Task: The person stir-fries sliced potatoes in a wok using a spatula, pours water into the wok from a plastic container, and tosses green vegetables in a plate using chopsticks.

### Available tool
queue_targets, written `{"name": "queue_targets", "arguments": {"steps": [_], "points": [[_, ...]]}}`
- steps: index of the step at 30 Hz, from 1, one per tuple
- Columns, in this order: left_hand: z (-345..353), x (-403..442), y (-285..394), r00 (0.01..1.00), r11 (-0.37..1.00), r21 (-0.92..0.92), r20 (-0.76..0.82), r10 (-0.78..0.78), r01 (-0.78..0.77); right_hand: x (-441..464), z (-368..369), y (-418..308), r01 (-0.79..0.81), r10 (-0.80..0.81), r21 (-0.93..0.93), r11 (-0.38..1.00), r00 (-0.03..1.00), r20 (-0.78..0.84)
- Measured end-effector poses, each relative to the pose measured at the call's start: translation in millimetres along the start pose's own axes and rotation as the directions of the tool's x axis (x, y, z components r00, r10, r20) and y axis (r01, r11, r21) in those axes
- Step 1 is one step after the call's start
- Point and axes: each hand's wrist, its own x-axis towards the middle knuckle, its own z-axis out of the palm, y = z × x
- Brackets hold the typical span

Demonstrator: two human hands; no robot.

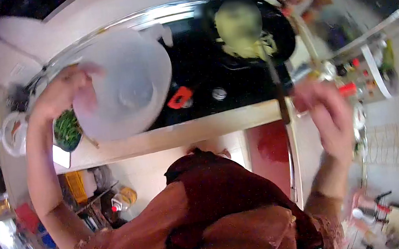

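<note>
My left hand is over the left side of a large translucent white basin. Its fingers are blurred but look apart, with nothing visible in them. On the hob, a black wok holds pale yellowish food. A ladle or turner with a blurred round head rests over that food, its long handle reaching toward me past the counter edge. Just right of the handle is my right hand, fingers loosely bent and thumb apart, seemingly not gripping it.
Chopped green leaves in a bowl stand left of the basin. A red-orange item and a round knob show on the black hob. Bottles and jars crowd the right side. A yellow crate is below, left.
</note>
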Motion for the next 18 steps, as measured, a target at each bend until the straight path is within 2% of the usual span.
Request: {"name": "queue_targets", "arguments": {"steps": [1,3,4,6,8,10,12,14,16,18], "points": [[18.8,0.1,20.1,0.996,1.0,0.009,0.086,0.025,-0.026,16.2,8.0,-5.8,0.064,-0.06,0.098,0.993,0.997,-0.05],[58.2,3.2,47.0,0.977,0.997,-0.06,0.207,0.054,-0.042,40.1,12.1,-2.7,0.406,-0.4,-0.203,0.891,0.914,0.075],[77.4,6.9,58.9,0.967,0.997,-0.038,0.246,0.068,-0.06,43.6,20.2,-2.5,0.453,-0.448,-0.231,0.861,0.891,0.075],[113.3,17.7,74.3,0.946,0.996,0.001,0.314,0.086,-0.09,37.0,17.7,6.2,0.459,-0.439,-0.28,0.843,0.888,0.135],[138.1,34.8,75.6,0.908,0.99,0.02,0.402,0.123,-0.142,25.0,9.0,14.1,0.384,-0.317,-0.327,0.863,0.917,0.241],[163.6,46.5,80.2,0.875,0.988,-0.005,0.463,0.141,-0.157,11.4,-9.0,20.0,0.187,-0.105,-0.268,0.945,0.95,0.293],[191.4,55.1,93.7,0.851,0.989,-0.057,0.503,0.147,-0.137,3.1,-31.5,19.2,-0.068,0.162,-0.268,0.961,0.923,0.348],[214.2,68.9,105.6,0.88,0.97,0.024,0.425,0.21,-0.243,-3.8,-46.9,41.7,-0.125,0.128,-0.03,0.992,0.956,0.264],[220.8,68.9,114.8,0.906,0.941,0.074,0.306,0.293,-0.329,-5.6,-73.8,64.6,-0.093,0.096,-0.032,0.995,0.99,0.099],[219.7,57.3,126.8,0.914,0.914,0.096,0.143,0.38,-0.395,-1.7,-108.0,59.2,-0.142,0.139,-0.112,0.984,0.99,-0.033]]}}
